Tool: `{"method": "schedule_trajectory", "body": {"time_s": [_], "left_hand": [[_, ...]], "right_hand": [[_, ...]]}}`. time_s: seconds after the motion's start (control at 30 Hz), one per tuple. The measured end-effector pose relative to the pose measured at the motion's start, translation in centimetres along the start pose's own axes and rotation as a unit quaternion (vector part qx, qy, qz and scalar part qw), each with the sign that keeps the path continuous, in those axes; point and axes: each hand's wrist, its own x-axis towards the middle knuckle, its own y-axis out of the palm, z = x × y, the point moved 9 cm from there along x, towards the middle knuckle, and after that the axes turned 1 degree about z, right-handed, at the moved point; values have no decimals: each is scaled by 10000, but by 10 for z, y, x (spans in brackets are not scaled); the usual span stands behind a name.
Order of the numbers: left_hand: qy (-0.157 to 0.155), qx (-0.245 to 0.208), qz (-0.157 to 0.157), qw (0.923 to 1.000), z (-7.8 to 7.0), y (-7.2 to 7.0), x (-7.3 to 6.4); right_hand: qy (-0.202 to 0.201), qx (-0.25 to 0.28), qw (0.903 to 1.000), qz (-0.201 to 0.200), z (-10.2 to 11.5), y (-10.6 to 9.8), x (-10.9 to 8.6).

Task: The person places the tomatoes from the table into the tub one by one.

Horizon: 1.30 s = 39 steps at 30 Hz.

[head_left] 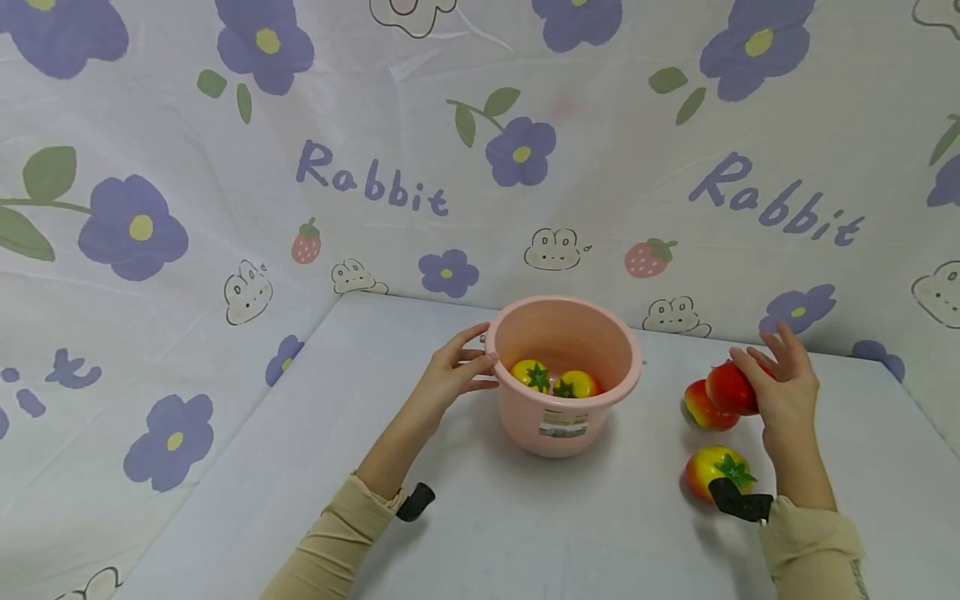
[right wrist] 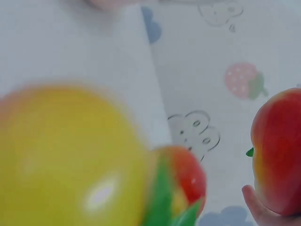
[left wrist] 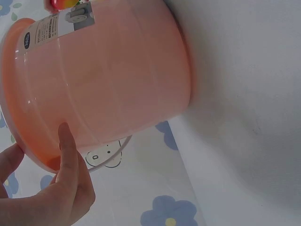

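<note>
The left hand (head_left: pixel 453 371) was at the centre of the head view, pinching the rim of the pink bucket (head_left: pixel 513 421) on its left side. In the left wrist view its thumb lay at the rim while a finger reached along the outer wall. The bucket stood upright on the table (head_left: pixel 465 517), just right of the frame's centre, with a label (head_left: pixel 564 423) on its front and a pale handle (left wrist: pixel 113 157) showing below it in the left wrist view. Inside it, low down, lay two yellow fruits (head_left: pixel 531 375) with green leaves.

The right hand (head_left: pixel 787 379), at the right of the head view, pinched a red fruit (head_left: pixel 731 387) between thumb and fingers, well apart from the bucket. That fruit partly covered the far fruit (head_left: pixel 705 410) in the head view, yet the right wrist view showed the two apart. The near fruit (head_left: pixel 716 468) sat lower in the frame, its leaves upward, close to the black strap (head_left: pixel 738 500) at the right wrist; it loomed large and blurred at lower left of the right wrist view. A flowered cloth (head_left: pixel 375 100) filled the upper frame.
</note>
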Motion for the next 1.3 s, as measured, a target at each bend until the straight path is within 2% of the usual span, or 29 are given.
{"method": "schedule_trajectory", "body": {"time_s": [0.1, 0.33, 0.57, 0.8, 0.97, 1.2, 1.3], "left_hand": [[-3, 21, 1, 10000, 0, 0, 0], [30, -28, 50, 10000, -1, 0, 0], [72, -108, 105, 9999, -1, 1, 0], [64, -35, 45, 10000, 0, 0, 0], [71, -66, 77, 9999, -1, 1, 0], [64, -93, 58, 9999, 1, 0, 1], [78, -70, 65, 9999, 1, 0, 2]], "right_hand": [[-55, 160, 9998, 109, 8, 10, 0], [-381, -170, 9985, 364, 32, 39, -2], [-628, -58, 9965, 543, 57, 64, -8], [-987, 124, 9923, 742, 80, 90, -15], [-1254, -221, 9887, 788, 95, 111, -18], [-1477, -23, 9835, 1049, 111, 140, -24], [-1654, -208, 9801, 1078, 117, 151, -28]]}}
